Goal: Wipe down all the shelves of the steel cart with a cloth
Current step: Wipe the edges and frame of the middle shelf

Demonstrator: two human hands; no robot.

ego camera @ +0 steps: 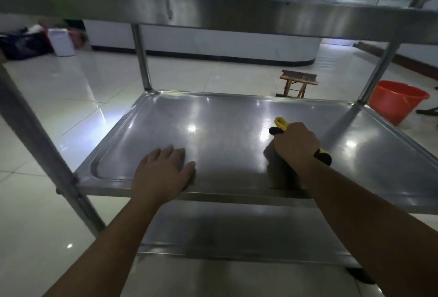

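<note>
While left hand (pixel 163 173) rests flat, fingers straight, at near edge of shiny steel middle shelf (pixel 213 130), right hand (pixel 295 145) grips yellow-and-black cloth (pixel 279 124) on it, right of centre. Mid-wipe, I judge; bottom shelf (pixel 237 230) likely remains.

I have only one view, the head camera, worn on the person and looking forward and down from close in. It sits below the steel cart's top shelf (pixel 213 12), whose edge crosses the upper frame, and faces across the middle shelf (pixel 213 130), which fills the centre. Both forearms reach in from the bottom edge. The wide lens bends the cart's posts outward. Beyond, the tiled floor (pixel 71 78) and a white counter (pixel 213 40) show.
</note>
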